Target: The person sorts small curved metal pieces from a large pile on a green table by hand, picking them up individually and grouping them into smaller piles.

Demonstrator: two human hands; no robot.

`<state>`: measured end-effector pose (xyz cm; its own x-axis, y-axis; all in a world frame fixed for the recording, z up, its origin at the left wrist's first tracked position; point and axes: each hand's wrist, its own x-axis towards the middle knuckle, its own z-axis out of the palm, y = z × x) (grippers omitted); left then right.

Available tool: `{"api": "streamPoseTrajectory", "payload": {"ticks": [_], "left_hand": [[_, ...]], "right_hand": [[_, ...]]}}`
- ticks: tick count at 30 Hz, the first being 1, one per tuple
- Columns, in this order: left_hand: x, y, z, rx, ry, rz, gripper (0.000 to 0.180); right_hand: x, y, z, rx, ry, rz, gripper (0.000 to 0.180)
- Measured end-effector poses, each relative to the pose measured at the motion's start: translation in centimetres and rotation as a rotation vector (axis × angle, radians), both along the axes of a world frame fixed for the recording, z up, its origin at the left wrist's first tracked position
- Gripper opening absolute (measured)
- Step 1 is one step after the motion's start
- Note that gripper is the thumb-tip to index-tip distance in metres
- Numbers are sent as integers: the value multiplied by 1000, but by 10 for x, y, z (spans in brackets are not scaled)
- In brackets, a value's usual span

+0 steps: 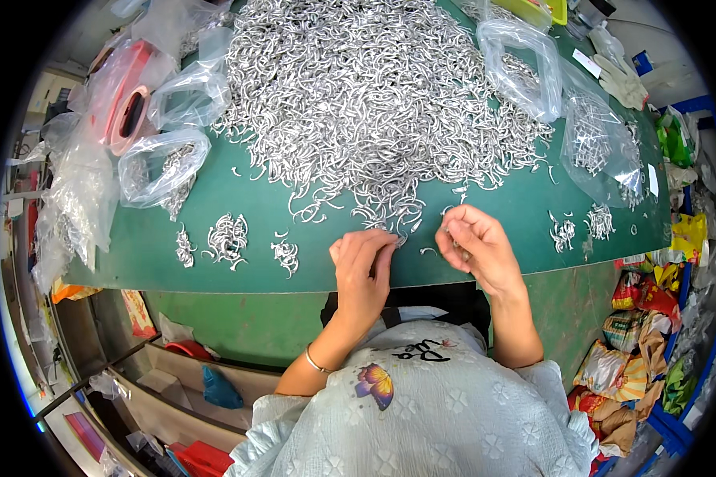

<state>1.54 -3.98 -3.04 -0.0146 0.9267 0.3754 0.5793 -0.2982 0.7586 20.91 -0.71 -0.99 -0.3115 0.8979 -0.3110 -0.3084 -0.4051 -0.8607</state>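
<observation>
A large heap of small curved silver metal pieces (358,95) covers the middle of the green table (334,274) and thins out toward me. At its near edge my left hand (359,266) is closed, thumb and fingertips pinched at a curved metal piece (402,238). My right hand (479,245) is raised just to the right, its fingers curled in a pinch; whatever is between them is too small to make out. One loose curved piece (428,251) lies on the table between the hands.
Small piles of metal pieces (227,240) lie at the left, with others (600,222) at the right. Open clear plastic bags (163,171) flank the heap, one bag (593,143) holding metal parts. Pink tape rolls (129,119) stand far left. A white glove (622,82) lies far right.
</observation>
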Motion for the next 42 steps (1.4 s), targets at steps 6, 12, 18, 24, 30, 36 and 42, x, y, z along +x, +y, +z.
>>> {"api": "streamPoseTrajectory", "payload": {"ticks": [6, 12, 18, 24, 30, 36, 42], "left_hand": [[-1, 0, 2, -35, -67, 2, 21], [-2, -2, 1, -41, -48, 7, 21], [-3, -1, 2, -39, -63, 13, 21], [-4, -2, 3, -54, -112, 28, 21], [-9, -6, 5, -83, -153, 56, 21], [-11, -5, -2, -23, 60, 53, 21], [-16, -5, -5, -42, 35, 97, 22]], "right_hand": [[-3, -3, -8, 111, -327, 68, 8], [-32, -3, -7, 622, -1089, 25, 14], [-27, 1, -11, 626, -1066, -2, 15], [-37, 3, -6, 698, -1162, -1, 15], [-24, 4, -2, 415, -856, 12, 16], [-19, -2, -2, 592, -1085, -10, 16], [-31, -3, 8, 622, -944, 92, 16]]}}
